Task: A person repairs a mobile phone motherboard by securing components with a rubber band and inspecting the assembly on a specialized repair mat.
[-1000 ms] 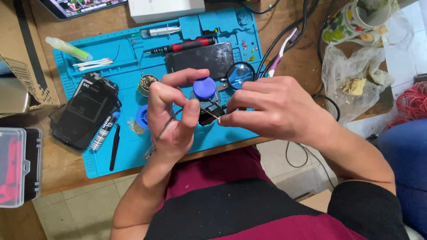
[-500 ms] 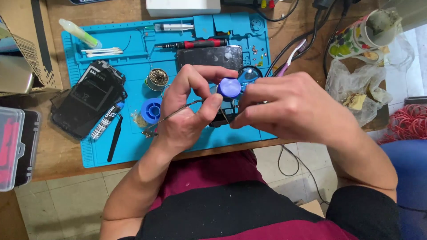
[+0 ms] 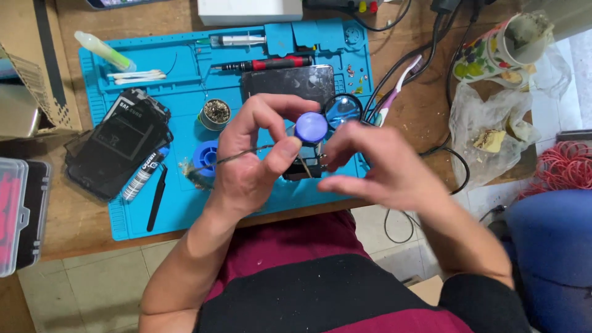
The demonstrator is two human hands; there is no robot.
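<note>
My left hand (image 3: pixel 250 163) is raised over the blue work mat (image 3: pixel 185 92). Its thumb and forefinger pinch a small blue round cap (image 3: pixel 311 127), and thin metal tweezers (image 3: pixel 237 156) run across its fingers. A small dark part (image 3: pixel 302 169) sits just under the cap, partly hidden by my fingers. My right hand (image 3: pixel 385 172) hovers to the right, blurred, with its fingers spread and their tips close to the cap and the dark part. I see nothing held in it.
On the mat lie a dark phone (image 3: pixel 287 83), a red-handled screwdriver (image 3: pixel 265 63), a round loupe (image 3: pixel 343 110), a small tin (image 3: pixel 216 113), a blue spool (image 3: pixel 205 157), black tweezers (image 3: pixel 157 197) and an opened phone (image 3: pixel 120 142). A floral mug (image 3: pixel 505 46), plastic bag (image 3: pixel 487 129) and cables lie right.
My right hand has let go and drawn back to the right with its fingers spread. My left hand keeps the blue cap and tweezers.
</note>
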